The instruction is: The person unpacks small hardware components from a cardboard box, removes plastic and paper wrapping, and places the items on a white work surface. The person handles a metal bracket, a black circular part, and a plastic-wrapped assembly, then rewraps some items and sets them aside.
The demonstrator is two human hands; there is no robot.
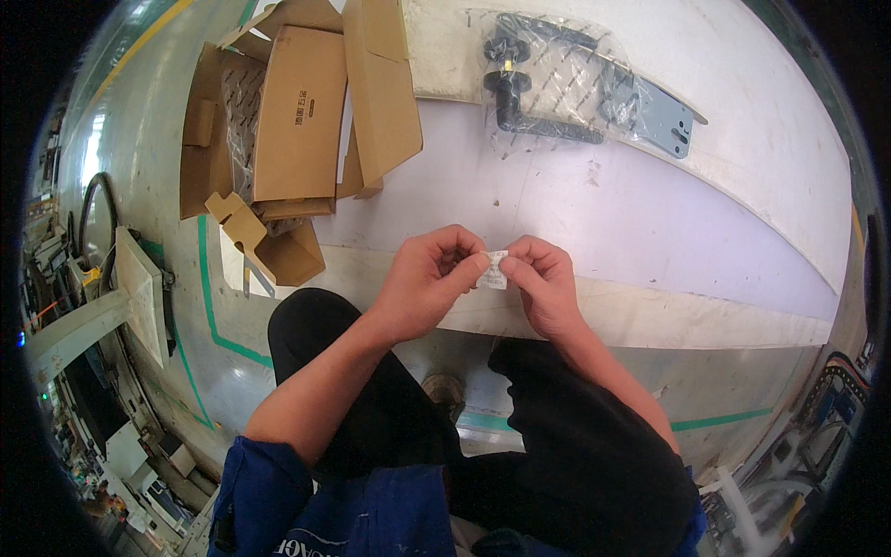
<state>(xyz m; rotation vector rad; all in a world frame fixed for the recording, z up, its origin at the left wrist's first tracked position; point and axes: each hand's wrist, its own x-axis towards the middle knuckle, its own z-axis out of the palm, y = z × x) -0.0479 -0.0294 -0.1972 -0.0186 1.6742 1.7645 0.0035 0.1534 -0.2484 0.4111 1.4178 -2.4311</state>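
A small white slip with printed writing is pinched between both hands above the near edge of the white work surface. My left hand grips its left side between thumb and forefinger; my right hand grips its right side the same way. Farther off, a black lever door handle set lies in a clear printed plastic bag. A grey metal lock plate sticks out to the right of the bag. What the slip's covered parts look like is hidden by my fingers.
At the upper left, an open cardboard carton holds a smaller brown box and plastic-wrapped items. A small open cardboard box stands nearer, beside a flat metal piece. Green tape marks the floor.
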